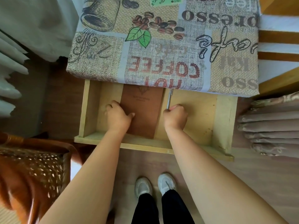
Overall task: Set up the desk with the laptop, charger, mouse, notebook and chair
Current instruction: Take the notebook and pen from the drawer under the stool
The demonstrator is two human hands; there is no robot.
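A brown notebook (143,110) lies flat in the pulled-out wooden drawer (223,120) under the desk. My left hand (117,117) grips the notebook's left edge, fingers curled under it and thumb on the cover. My right hand (175,116) is curled round the lower end of a silver pen (169,98) that lies just right of the notebook. The desk (161,38) above is covered with a coffee-print cloth. A wicker chair (32,168) with a brown frame stands at the lower left. Laptop, charger and mouse are not in view.
Pale curtains (32,26) hang at the left and brownish folded curtains (268,126) at the right. A wooden bench or frame (278,36) sits at the right of the desk. My feet in white shoes (155,185) stand on the wooden floor below the drawer.
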